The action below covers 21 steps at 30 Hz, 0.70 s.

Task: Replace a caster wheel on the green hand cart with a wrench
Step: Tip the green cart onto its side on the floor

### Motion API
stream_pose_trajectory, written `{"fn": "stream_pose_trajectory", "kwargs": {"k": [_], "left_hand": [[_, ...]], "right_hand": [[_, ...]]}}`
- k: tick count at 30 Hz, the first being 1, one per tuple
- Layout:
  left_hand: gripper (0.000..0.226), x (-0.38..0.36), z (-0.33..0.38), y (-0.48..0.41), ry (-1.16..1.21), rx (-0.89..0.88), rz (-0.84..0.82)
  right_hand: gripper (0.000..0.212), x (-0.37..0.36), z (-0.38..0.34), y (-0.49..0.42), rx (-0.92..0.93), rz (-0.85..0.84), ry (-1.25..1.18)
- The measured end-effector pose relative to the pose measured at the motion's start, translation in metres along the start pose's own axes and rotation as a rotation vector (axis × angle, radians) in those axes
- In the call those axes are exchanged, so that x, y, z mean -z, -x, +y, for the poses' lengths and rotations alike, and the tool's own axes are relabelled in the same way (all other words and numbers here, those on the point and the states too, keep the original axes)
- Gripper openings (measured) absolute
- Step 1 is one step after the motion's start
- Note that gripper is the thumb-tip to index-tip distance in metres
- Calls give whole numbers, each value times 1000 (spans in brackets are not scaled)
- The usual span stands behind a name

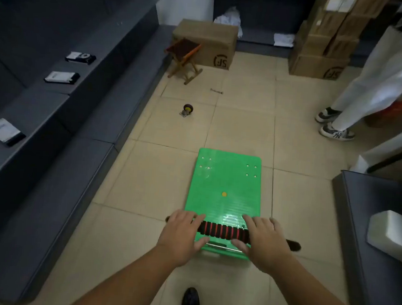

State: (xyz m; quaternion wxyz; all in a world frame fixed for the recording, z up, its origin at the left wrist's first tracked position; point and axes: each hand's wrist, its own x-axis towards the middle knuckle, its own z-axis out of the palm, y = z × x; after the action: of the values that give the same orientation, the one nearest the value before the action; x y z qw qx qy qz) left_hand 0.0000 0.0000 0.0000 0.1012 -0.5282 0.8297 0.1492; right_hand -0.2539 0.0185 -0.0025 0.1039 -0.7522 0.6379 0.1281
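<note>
Green plastic fills the lower middle of the head view: the cart lies flat on the tiled floor, its long side running away up the frame; a yellow dot marks the middle of its deck, and two clusters of four small pale spots sit near its far corners; across its near end runs the handle, wrapped in black and red bands. The left hand rests on the handle's left end, fingers laid fairly straight over it, thumb on the near side, not clenched; the right hand lies the same way on the right end, so the banded grip shows between them. A caster stands on the floor well beyond the cart, up and left of it; the wrench lies further off, above the caster. A stool stands before a box at upper middle; a person's legs in white enter at upper right; a dark shoe shows at the bottom edge.
</note>
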Motion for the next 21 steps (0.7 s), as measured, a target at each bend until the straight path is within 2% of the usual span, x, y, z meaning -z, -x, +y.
{"fn": "stream_pose_trajectory", "kwargs": {"k": [2, 6, 8, 10, 15, 21], "left_hand": [[78, -6, -9, -9, 56, -41, -45], [36, -12, -24, -34, 136, -14, -209], [22, 0, -28, -58, 58, 28, -316], [17, 16, -30, -84, -2, 40, -320], [23, 68, -16, -121, -194, -101, -234], [19, 90, 29, -130, -377, -254, -293]], "right_hand": [[77, -9, 0, -13, 58, -86, 29], [38, -17, -3, -33, 120, -187, -59], [39, -20, -2, -46, 122, -135, -45], [39, -17, 8, -59, 100, -46, -61], [38, -25, 22, -57, -20, 124, -178], [35, -59, 13, -23, -164, 296, -473]]}}
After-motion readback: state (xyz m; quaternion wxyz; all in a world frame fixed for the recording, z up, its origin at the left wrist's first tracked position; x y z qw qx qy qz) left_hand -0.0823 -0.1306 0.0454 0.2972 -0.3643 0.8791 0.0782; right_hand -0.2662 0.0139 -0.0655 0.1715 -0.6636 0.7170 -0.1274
